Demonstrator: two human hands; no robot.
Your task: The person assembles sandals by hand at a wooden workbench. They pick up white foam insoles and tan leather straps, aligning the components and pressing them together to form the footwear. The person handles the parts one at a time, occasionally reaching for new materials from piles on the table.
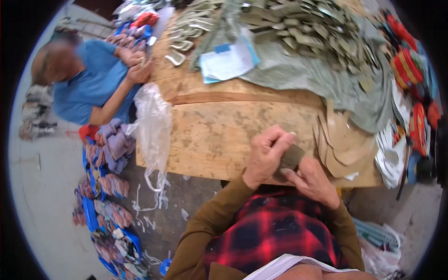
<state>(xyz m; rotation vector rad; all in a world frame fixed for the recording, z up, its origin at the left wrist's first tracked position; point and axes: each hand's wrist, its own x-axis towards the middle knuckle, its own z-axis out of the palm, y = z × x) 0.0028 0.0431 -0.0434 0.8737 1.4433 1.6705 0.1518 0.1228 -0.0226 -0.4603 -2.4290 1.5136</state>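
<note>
We see a flat olive-grey piece (293, 157) between both hands near the bench's (210, 135) front edge; its long axis, partly hidden by fingers, appears to slant from lower left to upper right. The left hand (267, 156) grips it from the left; the right hand (311, 181), equally near, pinches its lower right side.
</note>
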